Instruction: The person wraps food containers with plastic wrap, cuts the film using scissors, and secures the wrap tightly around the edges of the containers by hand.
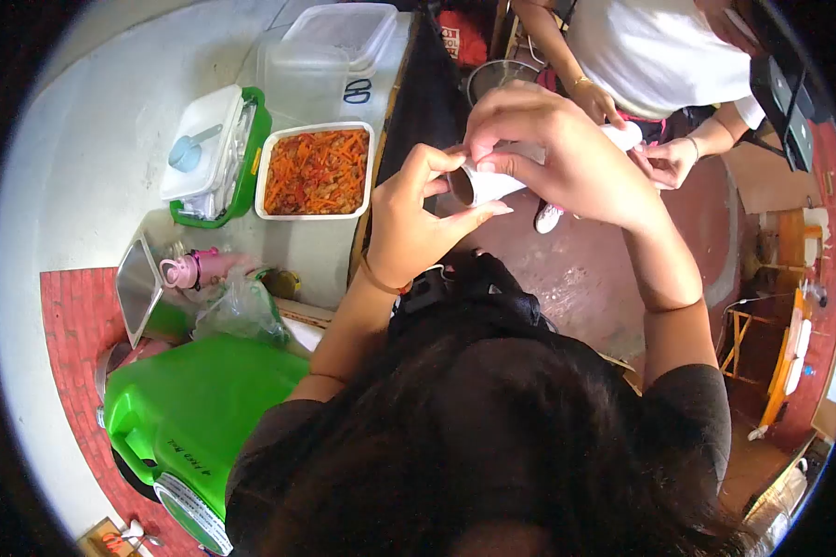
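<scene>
While both hands work above the dark floor, 1 small white paper cone [489, 183] sits between them: the right hand [553, 153] has its fingers closed around it, and the left hand [418, 218] pinches its open end. On the desk [93, 167] stand 1 tray of orange shredded food [316, 171], 2 clear lidded tubs [330, 56] and 1 green-edged box [215, 153]. A co-worker's 2 hands [664, 160] are partly hidden behind.

Both arms are raised, left hand [416, 215] and right hand [548, 148] pinching together, fingers curled.
</scene>
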`<state>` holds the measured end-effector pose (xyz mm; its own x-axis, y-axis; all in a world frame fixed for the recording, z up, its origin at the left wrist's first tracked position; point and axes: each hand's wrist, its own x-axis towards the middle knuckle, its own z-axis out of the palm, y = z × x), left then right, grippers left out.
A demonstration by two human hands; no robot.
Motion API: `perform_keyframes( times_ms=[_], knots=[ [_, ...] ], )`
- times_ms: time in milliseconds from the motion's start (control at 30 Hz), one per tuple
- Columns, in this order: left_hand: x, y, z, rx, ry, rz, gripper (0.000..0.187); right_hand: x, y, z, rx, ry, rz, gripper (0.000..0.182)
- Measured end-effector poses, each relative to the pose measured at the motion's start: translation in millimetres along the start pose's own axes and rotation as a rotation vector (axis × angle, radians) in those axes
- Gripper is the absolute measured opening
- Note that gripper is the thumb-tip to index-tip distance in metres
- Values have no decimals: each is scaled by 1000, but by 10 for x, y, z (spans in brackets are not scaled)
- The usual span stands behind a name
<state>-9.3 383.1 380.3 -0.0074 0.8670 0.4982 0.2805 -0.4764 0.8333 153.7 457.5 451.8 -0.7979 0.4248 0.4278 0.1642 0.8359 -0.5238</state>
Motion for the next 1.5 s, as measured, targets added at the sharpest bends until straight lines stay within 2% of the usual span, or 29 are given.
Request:
perform_keyframes(
  times_ms=[100, 300, 400, 567, 767, 1067, 1133, 1267, 1367, 1500],
  knots=[
    [3, 3, 2, 61, -22, 5, 48, -5, -14, 17, -129, -40, -37, 11],
    [57, 3, 89, 6, -18, 74, 48, -150, -73, 23, -11, -20, 175, 12],
    [106, 59, 117, -55, -3, 32, 46, -231, -47, -42, -18, 55, 97, 10],
    [116, 16, 191, -103, -41, 94, 45, -317, -108, -119, 71, 210, 205, 13],
    [143, 81, 265, -71, -62, 118, 43, -364, -88, -228, 84, 54, 184, 16],
    [132, 74, 241, 28, -141, 125, 45, -369, -85, -224, 139, 39, 226, 11],
    [146, 24, 237, 50, -111, 183, 42, -363, -133, -156, 78, 95, 226, 10],
    [133, -25, 159, 64, -122, 136, 42, -350, -117, 49, 12, 189, 196, 10],
    [104, -29, 143, 61, -118, 120, 41, -358, -103, 153, -140, 200, 189, 11],
    [77, -62, 142, 63, -111, 126, 39, -362, -165, 196, -184, 182, 243, 12]
  ],
)
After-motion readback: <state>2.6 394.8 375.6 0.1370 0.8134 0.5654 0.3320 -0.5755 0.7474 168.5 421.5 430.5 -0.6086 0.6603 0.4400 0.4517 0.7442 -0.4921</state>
